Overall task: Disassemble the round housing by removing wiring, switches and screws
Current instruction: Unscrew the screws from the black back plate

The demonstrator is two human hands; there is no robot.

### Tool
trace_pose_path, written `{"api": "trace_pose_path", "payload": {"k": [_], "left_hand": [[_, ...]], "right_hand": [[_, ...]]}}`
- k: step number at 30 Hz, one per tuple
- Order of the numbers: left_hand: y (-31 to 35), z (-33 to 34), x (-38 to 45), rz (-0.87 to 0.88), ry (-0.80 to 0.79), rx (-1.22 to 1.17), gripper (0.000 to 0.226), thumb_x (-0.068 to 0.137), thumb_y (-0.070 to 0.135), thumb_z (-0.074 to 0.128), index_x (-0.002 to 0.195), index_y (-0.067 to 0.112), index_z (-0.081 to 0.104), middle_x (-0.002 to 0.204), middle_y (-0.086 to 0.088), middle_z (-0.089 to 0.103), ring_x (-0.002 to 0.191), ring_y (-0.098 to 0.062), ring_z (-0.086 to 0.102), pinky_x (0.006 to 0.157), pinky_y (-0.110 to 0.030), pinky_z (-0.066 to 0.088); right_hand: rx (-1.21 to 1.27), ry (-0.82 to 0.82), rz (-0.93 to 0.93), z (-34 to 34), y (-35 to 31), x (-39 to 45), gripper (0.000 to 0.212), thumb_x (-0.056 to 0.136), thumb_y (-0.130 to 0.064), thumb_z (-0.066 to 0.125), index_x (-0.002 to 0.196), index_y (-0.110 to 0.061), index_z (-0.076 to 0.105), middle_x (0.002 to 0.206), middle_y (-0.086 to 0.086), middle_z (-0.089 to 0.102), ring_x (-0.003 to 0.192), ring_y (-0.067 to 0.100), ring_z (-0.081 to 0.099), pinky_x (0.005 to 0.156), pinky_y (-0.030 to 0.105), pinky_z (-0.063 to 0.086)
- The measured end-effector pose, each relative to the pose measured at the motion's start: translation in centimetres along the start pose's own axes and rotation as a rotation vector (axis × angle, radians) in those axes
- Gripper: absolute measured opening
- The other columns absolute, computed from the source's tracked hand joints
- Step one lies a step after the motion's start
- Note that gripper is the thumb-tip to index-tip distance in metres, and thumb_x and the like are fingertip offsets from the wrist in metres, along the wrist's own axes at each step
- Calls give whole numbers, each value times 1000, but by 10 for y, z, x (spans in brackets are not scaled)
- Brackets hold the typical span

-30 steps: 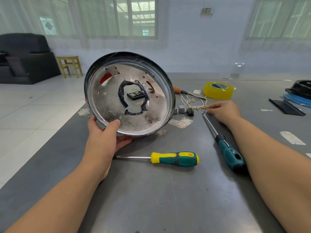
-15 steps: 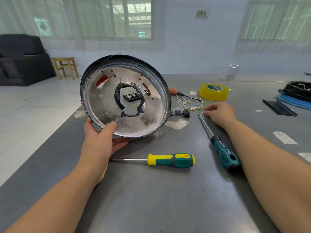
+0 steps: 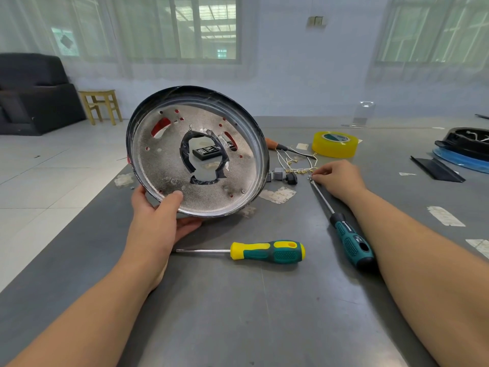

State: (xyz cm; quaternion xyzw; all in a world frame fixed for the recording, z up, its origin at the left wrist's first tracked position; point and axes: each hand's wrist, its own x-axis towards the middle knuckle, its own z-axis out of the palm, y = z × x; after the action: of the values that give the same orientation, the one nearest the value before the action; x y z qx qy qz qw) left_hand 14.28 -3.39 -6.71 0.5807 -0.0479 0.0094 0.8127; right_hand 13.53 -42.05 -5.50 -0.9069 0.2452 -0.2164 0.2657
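1. In the head view, we saw the left hand [image 3: 156,223] gripping the round housing [image 3: 197,152] at its lower rim, thumb curled over the inner face and the other fingers [image 3: 189,225] underneath, holding it tilted up above the grey table [image 3: 238,313] with its open side towards the camera.
2. The housing's speckled metal floor showed a central opening edged with black tape, two red slots and several small holes.
3. Through that opening we saw a small black block [image 3: 207,152] lying on the table behind the housing.
4. Just right of the housing lay the removed wiring [image 3: 296,162], a tangle of white leads with brass terminals, beside grey and black switches [image 3: 284,176].
5. Right of the housing, the right hand [image 3: 338,181] rested on the table with its fingers curled, the tips pinched at a small screw [image 3: 310,177]; we could not tell whether the screw was lifted or lying on the table.
6. The teal screwdriver [image 3: 349,239] lay right of the housing, its tip by that hand.
7. The yellow-handled screwdriver [image 3: 264,251] lay below the housing, its shaft pointing towards the left hand.
8. A yellow tape roll [image 3: 334,144] sat further right, behind the wiring.
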Motion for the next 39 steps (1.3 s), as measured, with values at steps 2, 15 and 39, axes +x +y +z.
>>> {"api": "trace_pose_path", "payload": {"k": [2, 15, 39], "left_hand": [[-1, 0, 0, 5, -4, 1, 49, 103, 14, 59, 147, 27, 42, 131, -1, 68, 102, -32, 77, 74, -41, 66], [1, -1, -4, 3, -44, -33, 53, 103, 19, 61, 149, 30, 40, 115, 5, 76, 93, -30, 80, 77, -41, 66], [24, 3, -27, -61, -79, -124, 95, 60, 68, 76, 135, 17, 50, 117, -3, 70, 84, -22, 73, 75, -36, 59]], "right_hand": [[7, 5, -3, 0, -1, -1, 4, 90, -28, 75, 90, -27, 79, 74, -10, 65, 79, 11, 58, 74, 25, 42], [265, 53, -38, -28, -40, -30, 9, 94, -28, 68, 97, -26, 76, 94, -8, 72, 93, 15, 64, 79, 29, 45], [1270, -264, 295, 27, -174, -154, 34, 96, 6, 50, 127, -7, 53, 118, 21, 67, 101, 38, 70, 68, 45, 63]]}}
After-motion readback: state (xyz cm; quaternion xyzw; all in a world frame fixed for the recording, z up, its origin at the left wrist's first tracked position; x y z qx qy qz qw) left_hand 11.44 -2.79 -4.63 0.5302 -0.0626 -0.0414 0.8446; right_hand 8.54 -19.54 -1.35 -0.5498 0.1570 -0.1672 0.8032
